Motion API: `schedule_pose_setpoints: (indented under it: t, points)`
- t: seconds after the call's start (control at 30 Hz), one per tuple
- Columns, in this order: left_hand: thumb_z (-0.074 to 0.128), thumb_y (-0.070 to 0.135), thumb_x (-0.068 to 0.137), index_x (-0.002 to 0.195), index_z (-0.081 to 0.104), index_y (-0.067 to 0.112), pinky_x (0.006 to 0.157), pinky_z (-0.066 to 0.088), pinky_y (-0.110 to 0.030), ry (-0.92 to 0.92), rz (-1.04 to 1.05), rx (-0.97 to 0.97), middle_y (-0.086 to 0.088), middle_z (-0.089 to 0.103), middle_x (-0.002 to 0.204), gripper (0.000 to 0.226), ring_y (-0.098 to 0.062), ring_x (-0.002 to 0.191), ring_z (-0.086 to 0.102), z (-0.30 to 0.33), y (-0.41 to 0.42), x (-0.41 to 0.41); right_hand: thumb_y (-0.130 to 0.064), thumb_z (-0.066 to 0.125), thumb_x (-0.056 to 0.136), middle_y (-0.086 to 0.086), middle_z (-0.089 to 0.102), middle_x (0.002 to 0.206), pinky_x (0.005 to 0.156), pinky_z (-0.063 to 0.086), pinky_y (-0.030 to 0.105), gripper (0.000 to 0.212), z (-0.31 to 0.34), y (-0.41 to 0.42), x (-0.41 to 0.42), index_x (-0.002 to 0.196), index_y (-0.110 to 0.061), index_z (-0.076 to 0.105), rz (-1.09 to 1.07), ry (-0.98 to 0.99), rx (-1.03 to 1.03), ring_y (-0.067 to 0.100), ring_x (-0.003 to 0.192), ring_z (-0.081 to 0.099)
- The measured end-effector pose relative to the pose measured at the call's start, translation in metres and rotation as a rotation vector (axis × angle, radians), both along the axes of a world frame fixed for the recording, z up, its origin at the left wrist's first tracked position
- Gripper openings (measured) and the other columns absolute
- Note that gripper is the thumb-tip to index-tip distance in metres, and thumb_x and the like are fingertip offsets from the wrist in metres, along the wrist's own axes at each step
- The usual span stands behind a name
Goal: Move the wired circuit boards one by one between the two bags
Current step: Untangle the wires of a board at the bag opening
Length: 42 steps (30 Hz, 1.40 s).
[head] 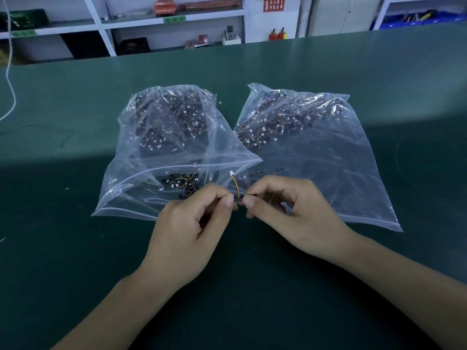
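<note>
Thumb and forefinger of the left hand (187, 231) pinch one end of a single small black circuit board (238, 197), and thumb and forefinger of the right hand (293, 218) pinch the other end, so the board is held level between the two hands, just above the near edges of the bags; the other fingers of both hands are curled under. From the board one short orange-and-yellow wire lead (235, 186) rises to one white connector (231, 174). Two clear zip-top plastic bags lie side by side on the green table mat (63, 261), touching where they meet. The left bag (141, 157) has its mouth toward the person, gaping open, with a loose cluster of boards near the opening and a dense heap at its far end. The right bag (328, 168) holds its own dense heap at its far end and is mostly flat and bare toward the person. The boards in the heaps are too many and too tangled to count. Beyond the table stand white shelves (177, 18), two red fire extinguishers (277, 34) and one red wall sign (274, 4).
</note>
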<state>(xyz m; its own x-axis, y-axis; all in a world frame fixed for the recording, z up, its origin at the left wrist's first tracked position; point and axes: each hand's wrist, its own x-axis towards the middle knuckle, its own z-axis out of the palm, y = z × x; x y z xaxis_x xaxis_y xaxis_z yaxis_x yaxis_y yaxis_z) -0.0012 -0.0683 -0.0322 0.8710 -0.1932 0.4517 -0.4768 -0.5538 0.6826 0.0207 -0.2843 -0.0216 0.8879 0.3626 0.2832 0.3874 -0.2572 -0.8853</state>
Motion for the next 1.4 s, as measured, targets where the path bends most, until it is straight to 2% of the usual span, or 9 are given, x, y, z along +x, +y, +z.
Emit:
schedule_pose_setpoints:
  t: [0.1, 0.33, 0.7, 0.87, 0.97, 1.07, 1.17, 1.23, 1.4]
  points:
    - [0.054, 0.041, 0.108, 0.094, 0.066, 0.031, 0.053, 0.041, -0.044, 0.015, -0.004, 0.017, -0.001, 0.053, 0.063, 0.021, -0.022, 0.053, 0.048, -0.002, 0.000, 0.001, -0.015, 0.071, 0.100, -0.001, 0.073, 0.078, 0.073, 0.050, 0.047, 0.012, 0.001, -0.002, 0.001, 0.088, -0.017, 0.075, -0.014, -0.001, 0.004, 0.023, 0.074, 0.066]
    - [0.055, 0.038, 0.108, 0.092, 0.066, 0.033, 0.050, 0.036, -0.033, -0.002, -0.016, -0.016, 0.001, 0.049, 0.061, 0.020, -0.017, 0.051, 0.042, -0.001, 0.000, 0.001, -0.017, 0.071, 0.101, -0.001, 0.074, 0.082, 0.072, 0.049, 0.054, 0.013, -0.001, -0.001, 0.001, 0.090, -0.023, 0.077, -0.017, 0.011, 0.010, 0.031, 0.075, 0.065]
    - [0.055, 0.037, 0.108, 0.092, 0.066, 0.033, 0.051, 0.037, -0.036, -0.013, -0.035, -0.016, 0.001, 0.049, 0.061, 0.020, -0.019, 0.051, 0.044, -0.003, 0.000, 0.001, -0.016, 0.072, 0.100, 0.000, 0.073, 0.081, 0.072, 0.049, 0.051, 0.015, -0.003, -0.002, 0.003, 0.089, -0.024, 0.077, -0.007, -0.014, 0.016, 0.026, 0.074, 0.065]
    - [0.055, 0.037, 0.108, 0.092, 0.067, 0.033, 0.050, 0.037, -0.035, -0.023, -0.026, -0.011, 0.001, 0.049, 0.060, 0.020, -0.018, 0.051, 0.044, -0.003, 0.001, 0.001, -0.018, 0.072, 0.100, -0.002, 0.073, 0.081, 0.069, 0.050, 0.043, 0.013, -0.004, -0.003, 0.005, 0.090, -0.024, 0.078, -0.001, -0.034, 0.005, 0.024, 0.074, 0.065]
    - [0.057, 0.040, 0.108, 0.094, 0.070, 0.035, 0.054, 0.044, -0.037, -0.041, 0.005, 0.012, 0.003, 0.057, 0.065, 0.020, -0.021, 0.055, 0.054, -0.003, 0.001, 0.001, -0.020, 0.073, 0.099, -0.007, 0.072, 0.082, 0.067, 0.047, 0.028, 0.009, -0.004, -0.005, 0.007, 0.092, -0.022, 0.079, -0.017, -0.083, -0.027, 0.015, 0.074, 0.063]
    - [0.065, 0.030, 0.105, 0.104, 0.080, 0.030, 0.061, 0.049, -0.033, -0.122, 0.024, 0.016, 0.013, 0.069, 0.083, 0.014, -0.019, 0.069, 0.065, -0.001, 0.001, 0.004, -0.021, 0.078, 0.096, -0.011, 0.072, 0.089, 0.076, 0.042, 0.016, 0.006, -0.002, -0.009, 0.010, 0.102, -0.021, 0.078, -0.057, -0.236, -0.124, 0.015, 0.082, 0.064]
    - [0.075, 0.026, 0.099, 0.107, 0.083, 0.026, 0.063, 0.045, -0.020, -0.200, 0.075, -0.043, 0.016, 0.071, 0.093, 0.012, -0.015, 0.069, 0.062, 0.000, 0.004, 0.008, -0.022, 0.083, 0.089, -0.011, 0.070, 0.103, 0.092, 0.048, 0.029, 0.029, -0.003, -0.013, 0.016, 0.116, -0.021, 0.075, -0.116, -0.420, -0.369, 0.012, 0.096, 0.061]
    - [0.081, 0.025, 0.095, 0.102, 0.083, 0.026, 0.062, 0.043, -0.016, -0.212, 0.101, -0.049, 0.016, 0.070, 0.093, 0.008, -0.016, 0.065, 0.058, -0.001, 0.006, 0.009, -0.020, 0.082, 0.085, -0.012, 0.068, 0.109, 0.098, 0.048, 0.036, 0.036, -0.003, -0.016, 0.018, 0.120, -0.023, 0.072, -0.127, -0.430, -0.460, 0.013, 0.102, 0.059]
    - [0.082, 0.029, 0.095, 0.096, 0.084, 0.025, 0.060, 0.048, -0.025, -0.247, 0.051, 0.023, 0.017, 0.072, 0.091, 0.004, -0.012, 0.068, 0.063, -0.004, 0.009, 0.012, -0.012, 0.076, 0.086, -0.011, 0.067, 0.101, 0.090, 0.052, 0.035, 0.024, -0.005, -0.020, 0.019, 0.108, -0.021, 0.073, -0.166, -0.441, -0.477, 0.011, 0.094, 0.061]
